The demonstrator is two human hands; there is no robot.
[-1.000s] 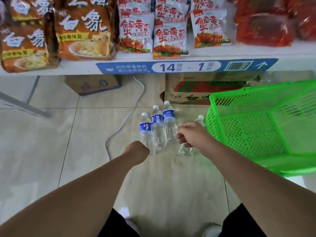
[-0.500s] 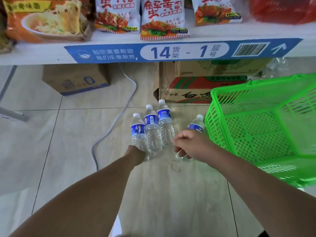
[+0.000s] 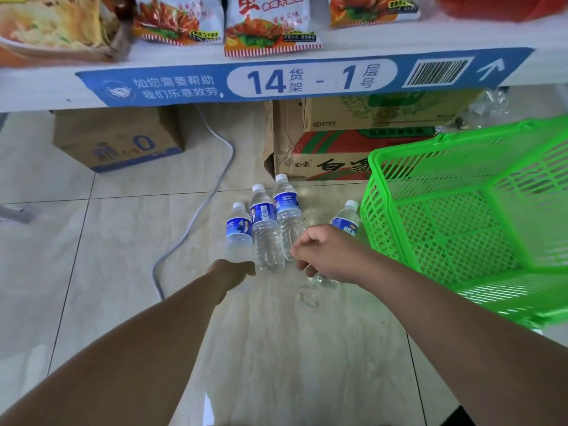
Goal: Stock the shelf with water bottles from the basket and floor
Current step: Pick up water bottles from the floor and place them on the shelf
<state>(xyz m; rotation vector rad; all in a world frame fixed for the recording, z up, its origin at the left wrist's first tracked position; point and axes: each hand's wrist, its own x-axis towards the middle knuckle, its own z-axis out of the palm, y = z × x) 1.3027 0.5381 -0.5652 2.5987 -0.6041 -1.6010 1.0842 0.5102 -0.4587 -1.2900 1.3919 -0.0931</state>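
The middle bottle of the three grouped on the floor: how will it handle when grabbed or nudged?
The middle bottle looks full, so it is probably hefty for its size. Round and seemingly lying on glossy tile, it may roll if nudged. Its ribbed clear wall will likely flex slightly when squeezed.

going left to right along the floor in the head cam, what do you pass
cardboard box with blue print → grey cable → left bottle → middle bottle → third bottle → fourth bottle, gripped by the right hand → green basket
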